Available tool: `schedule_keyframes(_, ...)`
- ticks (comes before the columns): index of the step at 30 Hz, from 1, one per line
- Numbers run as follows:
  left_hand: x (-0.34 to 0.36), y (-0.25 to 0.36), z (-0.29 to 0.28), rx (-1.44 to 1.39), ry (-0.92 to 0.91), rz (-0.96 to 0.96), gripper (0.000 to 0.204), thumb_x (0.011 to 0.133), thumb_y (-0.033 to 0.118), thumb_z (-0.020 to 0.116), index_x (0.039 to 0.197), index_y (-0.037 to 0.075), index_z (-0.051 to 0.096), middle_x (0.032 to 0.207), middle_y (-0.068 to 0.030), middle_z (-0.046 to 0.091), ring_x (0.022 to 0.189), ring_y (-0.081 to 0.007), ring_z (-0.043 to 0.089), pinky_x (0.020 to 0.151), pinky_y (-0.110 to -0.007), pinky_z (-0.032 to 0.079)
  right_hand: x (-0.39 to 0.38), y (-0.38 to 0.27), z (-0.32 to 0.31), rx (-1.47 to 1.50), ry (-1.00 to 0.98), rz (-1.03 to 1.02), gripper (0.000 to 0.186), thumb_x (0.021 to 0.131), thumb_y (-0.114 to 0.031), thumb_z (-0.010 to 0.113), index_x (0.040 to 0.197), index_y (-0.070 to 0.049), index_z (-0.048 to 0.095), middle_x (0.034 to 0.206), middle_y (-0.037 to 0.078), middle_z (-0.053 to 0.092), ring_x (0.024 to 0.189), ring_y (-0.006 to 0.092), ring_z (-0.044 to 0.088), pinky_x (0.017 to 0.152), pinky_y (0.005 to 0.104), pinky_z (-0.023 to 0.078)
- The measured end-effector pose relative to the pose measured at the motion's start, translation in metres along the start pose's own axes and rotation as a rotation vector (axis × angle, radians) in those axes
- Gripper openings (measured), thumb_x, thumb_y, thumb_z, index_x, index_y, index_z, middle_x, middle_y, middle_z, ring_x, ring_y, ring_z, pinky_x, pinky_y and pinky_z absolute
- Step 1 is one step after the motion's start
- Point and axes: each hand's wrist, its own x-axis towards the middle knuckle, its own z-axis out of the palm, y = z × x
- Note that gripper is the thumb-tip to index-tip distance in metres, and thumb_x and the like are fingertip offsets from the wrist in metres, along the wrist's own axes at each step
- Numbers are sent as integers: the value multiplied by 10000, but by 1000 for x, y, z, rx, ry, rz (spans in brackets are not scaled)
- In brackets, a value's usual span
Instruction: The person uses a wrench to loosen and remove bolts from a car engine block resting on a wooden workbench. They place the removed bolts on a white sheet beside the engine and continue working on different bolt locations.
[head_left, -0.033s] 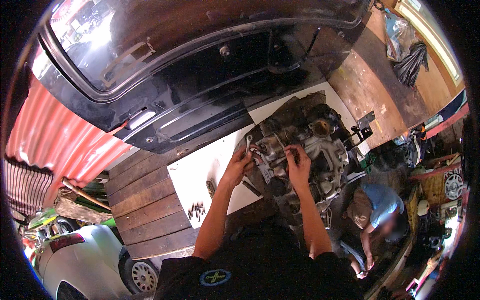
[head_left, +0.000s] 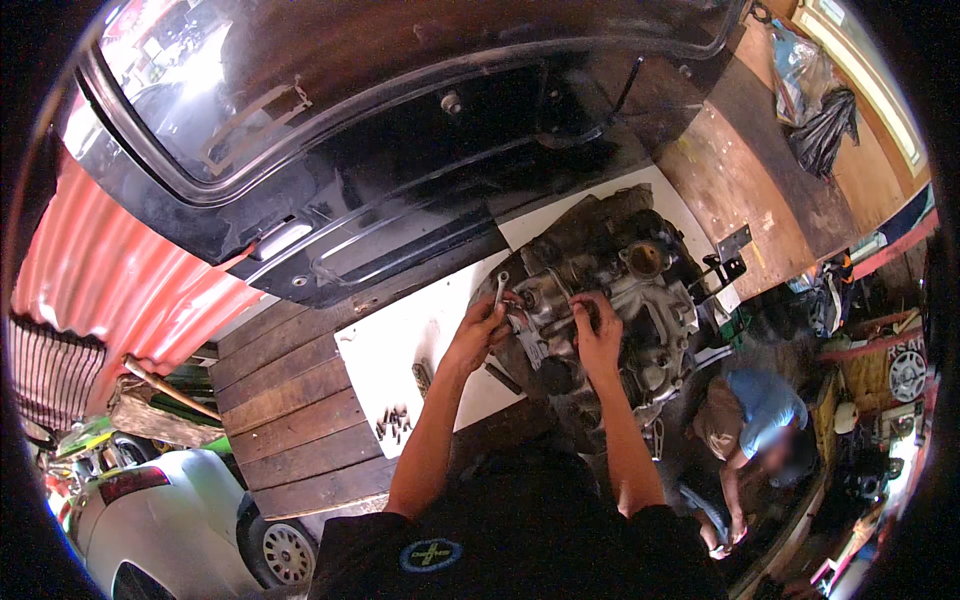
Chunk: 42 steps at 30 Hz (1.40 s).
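Note:
A greasy metal engine assembly (head_left: pixel 650 320) lies on a white board (head_left: pixel 375 350) in front of me. My left hand (head_left: pixel 475 335) is closed around a combination wrench (head_left: pixel 502 288), whose ring end sticks up past my fingers at the left side of the engine. Over the engine's middle, my right hand (head_left: pixel 600 335) has its fingers bent in a pinch; whatever lies between the fingertips is too small to make out. Several dark bolts (head_left: pixel 393 422) stand grouped on the board to the left of my left forearm. A dark bar-shaped tool (head_left: pixel 503 378) rests between my forearms.
Wooden planks (head_left: pixel 300 420) carry the board. Beyond them rises a large black vehicle panel (head_left: pixel 430 200). At the lower right a person in a blue shirt (head_left: pixel 765 405) bends low. A pale car (head_left: pixel 165 520) stands at lower left; plastic bags (head_left: pixel 825 125) hang at upper right.

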Motion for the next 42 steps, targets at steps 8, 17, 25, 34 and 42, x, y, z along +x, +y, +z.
schedule_keyframes(8,30,-5,-5,-27,49,40,92,977,149,556,967,59,571,786,-46,599,555,-80,409,501,-234,320,8,-17,2,-5,-48,104,112,918,-106,560,911,-25,636,814,99,664,754,181,622,729,323,476)
schedule_keyframes(17,26,-14,3,-70,139,108,85,966,95,563,925,24,586,704,-35,552,535,-97,410,505,-260,321,9,-17,2,-55,-62,100,263,967,-263,557,879,-30,643,740,34,601,607,123,478,575,286,389)
schedule_keyframes(25,21,-7,12,-154,204,52,102,945,118,592,889,39,560,715,-29,515,576,-100,417,493,-253,312,9,-14,4,1,-39,86,189,946,-184,562,877,-29,644,750,60,625,658,136,531,624,290,427)
schedule_keyframes(34,22,4,3,398,388,213,250,999,261,545,885,51,618,686,46,480,566,-61,363,505,-263,283,8,-10,-4,-63,-66,153,128,920,-163,582,894,-60,653,687,41,581,610,122,500,579,302,408)
schedule_keyframes(42,95,-17,28,384,911,700,313,1019,250,491,869,-22,520,748,11,459,729,-114,378,666,-289,356,8,-18,-1,-21,-112,184,125,918,-137,566,897,-42,644,724,51,598,617,127,504,593,304,421)
